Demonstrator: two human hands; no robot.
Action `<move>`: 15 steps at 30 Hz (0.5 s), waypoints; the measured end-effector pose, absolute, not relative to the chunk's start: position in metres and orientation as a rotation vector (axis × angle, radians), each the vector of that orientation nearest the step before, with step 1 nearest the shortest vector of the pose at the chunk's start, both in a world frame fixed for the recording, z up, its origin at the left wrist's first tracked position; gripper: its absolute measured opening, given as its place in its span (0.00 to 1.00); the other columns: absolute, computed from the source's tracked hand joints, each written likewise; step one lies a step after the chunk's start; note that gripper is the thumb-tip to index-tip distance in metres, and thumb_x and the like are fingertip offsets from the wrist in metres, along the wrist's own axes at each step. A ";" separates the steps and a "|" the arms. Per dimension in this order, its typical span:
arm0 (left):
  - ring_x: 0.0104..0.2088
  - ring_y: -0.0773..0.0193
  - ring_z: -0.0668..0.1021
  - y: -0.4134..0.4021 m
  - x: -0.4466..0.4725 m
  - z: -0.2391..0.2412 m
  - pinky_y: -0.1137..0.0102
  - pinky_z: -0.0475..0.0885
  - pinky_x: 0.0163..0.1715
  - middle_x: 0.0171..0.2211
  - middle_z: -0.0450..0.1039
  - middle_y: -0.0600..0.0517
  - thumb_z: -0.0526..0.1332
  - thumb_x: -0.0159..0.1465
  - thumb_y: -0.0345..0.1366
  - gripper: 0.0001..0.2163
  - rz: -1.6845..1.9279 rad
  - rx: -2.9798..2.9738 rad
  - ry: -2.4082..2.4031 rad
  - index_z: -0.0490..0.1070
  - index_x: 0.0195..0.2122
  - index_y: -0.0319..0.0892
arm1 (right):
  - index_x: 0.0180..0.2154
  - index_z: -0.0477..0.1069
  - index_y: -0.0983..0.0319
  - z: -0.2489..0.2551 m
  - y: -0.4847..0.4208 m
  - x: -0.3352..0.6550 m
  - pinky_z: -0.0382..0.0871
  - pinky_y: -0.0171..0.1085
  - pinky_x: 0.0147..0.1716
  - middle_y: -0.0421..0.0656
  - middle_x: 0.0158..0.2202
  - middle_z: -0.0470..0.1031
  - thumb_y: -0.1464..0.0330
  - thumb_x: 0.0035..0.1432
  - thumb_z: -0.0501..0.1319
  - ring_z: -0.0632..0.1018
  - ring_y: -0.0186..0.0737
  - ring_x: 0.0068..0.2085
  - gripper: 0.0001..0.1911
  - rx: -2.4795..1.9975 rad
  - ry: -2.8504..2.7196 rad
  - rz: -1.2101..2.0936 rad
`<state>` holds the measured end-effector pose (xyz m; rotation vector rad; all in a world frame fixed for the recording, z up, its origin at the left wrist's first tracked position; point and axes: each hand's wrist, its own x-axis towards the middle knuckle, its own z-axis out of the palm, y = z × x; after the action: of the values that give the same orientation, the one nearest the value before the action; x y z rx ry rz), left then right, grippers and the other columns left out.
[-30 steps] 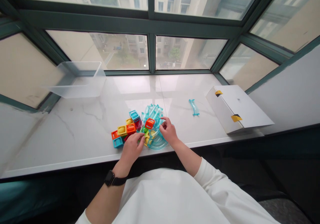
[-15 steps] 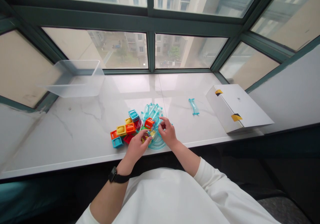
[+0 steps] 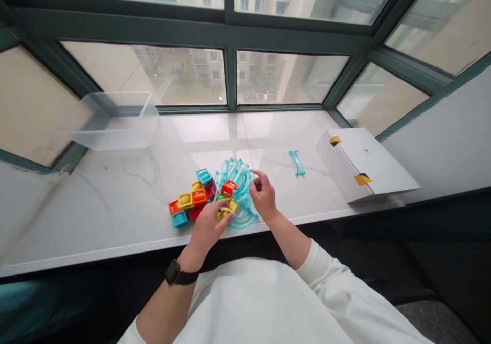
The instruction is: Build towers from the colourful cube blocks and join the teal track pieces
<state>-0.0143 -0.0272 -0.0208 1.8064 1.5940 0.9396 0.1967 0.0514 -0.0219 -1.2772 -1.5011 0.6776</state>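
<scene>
My left hand (image 3: 209,224) is over the front of a pile of plastic toy pieces. Its fingers and thumb are apart around a yellow piece (image 3: 230,207), and I see no firm grip on it. My right hand (image 3: 263,195) is at the right side of the clear blue track pieces (image 3: 235,170). Its index finger and thumb are apart near a curved track's edge, while the other fingers are curled. An orange block (image 3: 229,188) lies on the tracks between my hands. Left of them are stacked blocks, among them a yellow block (image 3: 185,200) and a blue block (image 3: 179,219).
A single clear blue track piece (image 3: 296,163) lies apart to the right. Beyond it stands a white box (image 3: 368,165) with yellow-and-black tabs. At the back left is a clear plastic bin (image 3: 126,137). Windows border the white marble ledge (image 3: 126,201).
My right hand has moved slightly right, away from the orange block. A track end behind it no longer shows, and more curved track is visible. My left hand has barely moved.
</scene>
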 end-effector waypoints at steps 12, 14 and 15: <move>0.44 0.53 0.87 -0.030 0.008 0.011 0.63 0.82 0.45 0.41 0.86 0.47 0.66 0.70 0.52 0.18 1.242 1.299 1.392 0.79 0.52 0.45 | 0.69 0.64 0.51 0.007 0.020 0.186 0.80 0.38 0.38 0.40 0.42 0.77 0.61 0.67 0.66 0.79 0.37 0.36 0.31 -0.944 -1.402 0.983; 0.41 0.54 0.87 -0.027 0.010 0.007 0.63 0.83 0.43 0.41 0.85 0.46 0.68 0.67 0.54 0.21 1.274 1.187 1.341 0.78 0.50 0.43 | 0.69 0.63 0.51 0.006 0.016 0.184 0.80 0.37 0.35 0.42 0.45 0.78 0.59 0.66 0.68 0.80 0.37 0.36 0.33 -0.868 -1.313 1.203; 0.41 0.54 0.87 -0.026 0.011 0.005 0.62 0.84 0.42 0.41 0.85 0.45 0.68 0.66 0.56 0.22 1.280 1.155 1.326 0.77 0.50 0.42 | 0.68 0.64 0.51 0.005 0.014 0.184 0.81 0.37 0.33 0.43 0.46 0.79 0.58 0.66 0.69 0.80 0.37 0.36 0.32 -0.838 -1.284 1.307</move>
<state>0.0106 -0.0262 0.0049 1.1552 1.3259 1.2804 0.1836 0.0143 0.0049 -0.8384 -1.2844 1.3075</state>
